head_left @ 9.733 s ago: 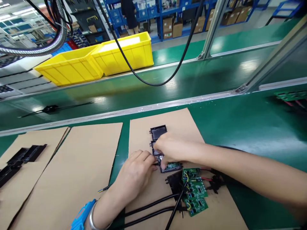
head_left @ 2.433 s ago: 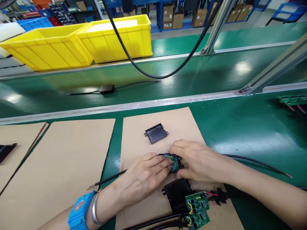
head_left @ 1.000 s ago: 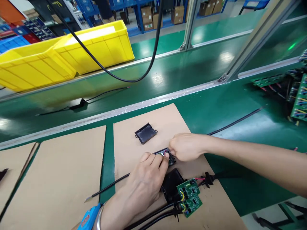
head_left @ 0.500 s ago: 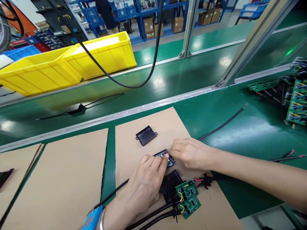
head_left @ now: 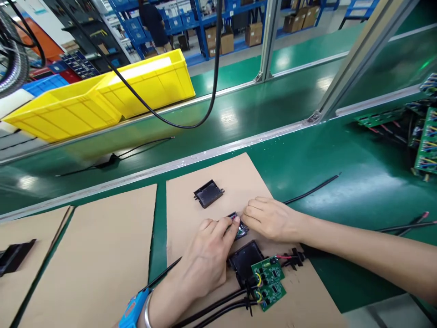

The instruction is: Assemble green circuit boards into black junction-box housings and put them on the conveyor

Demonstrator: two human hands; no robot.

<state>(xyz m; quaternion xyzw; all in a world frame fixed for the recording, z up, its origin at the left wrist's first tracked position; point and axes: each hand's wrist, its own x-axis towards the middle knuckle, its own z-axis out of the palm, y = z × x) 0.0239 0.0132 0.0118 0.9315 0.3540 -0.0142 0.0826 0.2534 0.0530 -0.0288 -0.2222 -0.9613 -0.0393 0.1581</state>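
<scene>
Left hand [head_left: 209, 250] on circuit board [head_left: 241, 231], right hand [head_left: 269, 219] alongside (curled)

Decent gap on the cardboard [head_left: 241, 177], right of the far tray [head_left: 209, 194], but left grip [head_left: 206, 250] and right grip [head_left: 268, 217] hog the middle, circuit boards [head_left: 273, 272] clog nearer.

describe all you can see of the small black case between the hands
The small open black case, plastic-looking, lies on a cardboard sheet with a green circuit board inside. Lugs stick out at its right end. The left hand covers its left part; the right hand is at its upper right corner. Contact there is unclear.
</scene>
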